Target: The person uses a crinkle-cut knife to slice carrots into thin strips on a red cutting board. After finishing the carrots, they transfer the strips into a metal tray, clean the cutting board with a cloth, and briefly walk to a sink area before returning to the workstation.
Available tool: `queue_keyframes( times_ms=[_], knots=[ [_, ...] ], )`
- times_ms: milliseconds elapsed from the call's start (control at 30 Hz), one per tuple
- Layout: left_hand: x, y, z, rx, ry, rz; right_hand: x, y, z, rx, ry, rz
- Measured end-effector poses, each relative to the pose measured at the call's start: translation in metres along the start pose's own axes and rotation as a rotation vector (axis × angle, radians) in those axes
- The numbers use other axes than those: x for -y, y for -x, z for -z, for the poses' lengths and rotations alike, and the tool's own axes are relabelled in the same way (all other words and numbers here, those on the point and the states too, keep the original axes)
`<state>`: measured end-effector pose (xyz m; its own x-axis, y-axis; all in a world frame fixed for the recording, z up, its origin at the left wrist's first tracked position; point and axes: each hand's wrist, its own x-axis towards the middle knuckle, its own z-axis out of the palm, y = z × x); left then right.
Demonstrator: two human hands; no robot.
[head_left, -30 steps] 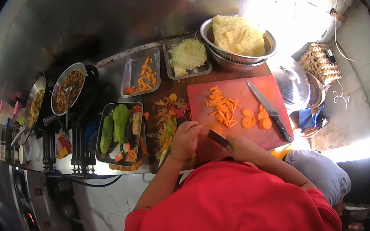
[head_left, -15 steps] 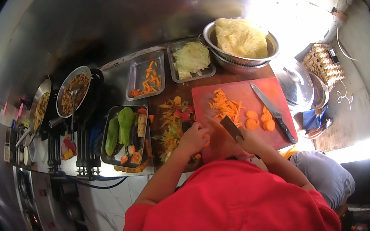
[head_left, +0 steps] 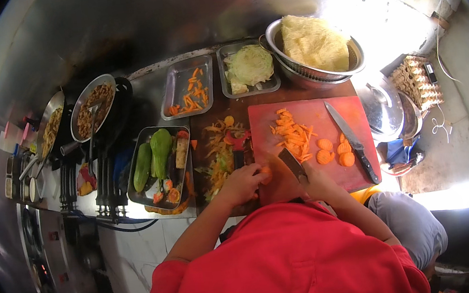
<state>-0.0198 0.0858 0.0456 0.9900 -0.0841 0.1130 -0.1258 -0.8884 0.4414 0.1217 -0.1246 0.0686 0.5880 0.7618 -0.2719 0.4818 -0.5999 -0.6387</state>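
At the near left edge of the red cutting board (head_left: pixel 311 109), my left hand (head_left: pixel 241 184) is closed on a carrot piece (head_left: pixel 266 174). My right hand (head_left: pixel 315 183) grips a cutter with a short, broad, dark blade (head_left: pixel 291 163), tilted over the board just right of the carrot; its handle is mostly hidden in my fingers. Carrot sticks (head_left: pixel 294 137) lie heaped beyond the blade. Ridged carrot slices (head_left: pixel 346 159) rest right of the heap. A long knife (head_left: pixel 346 129) with a black handle lies along the board's right side.
Vegetable peelings (head_left: pixel 217 174) and a red-handled tool (head_left: pixel 237 142) lie left of the board. Trays hold green vegetables (head_left: pixel 161 152), carrot sticks (head_left: pixel 197 96) and cabbage (head_left: pixel 249 65). Noodles (head_left: pixel 315 44) fill a colander behind. Pans (head_left: pixel 93 107) stand far left, a lidded pot (head_left: pixel 379 108) right.
The whole view has shifted slightly. My left hand still holds the carrot piece, which shows more plainly now. The cutter stays over the board in my right hand, with little movement.
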Motion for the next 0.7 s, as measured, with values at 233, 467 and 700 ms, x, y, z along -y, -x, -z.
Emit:
queue_keyframes(
  times_ms=[233, 467, 700],
  knots=[
    [-0.001, -0.01, 0.001, 0.046, 0.089, 0.079, 0.012, -0.014, 0.0, 0.048, 0.092, -0.022],
    [-0.001, -0.02, -0.032, -0.254, -0.023, 0.081, 0.032, -0.012, 0.001, 0.063, 0.066, 0.005],
    [-0.014, -0.019, -0.033, -0.326, -0.021, 0.106, 0.033, -0.02, -0.007, 0.117, 0.19, 0.044]
  ],
)
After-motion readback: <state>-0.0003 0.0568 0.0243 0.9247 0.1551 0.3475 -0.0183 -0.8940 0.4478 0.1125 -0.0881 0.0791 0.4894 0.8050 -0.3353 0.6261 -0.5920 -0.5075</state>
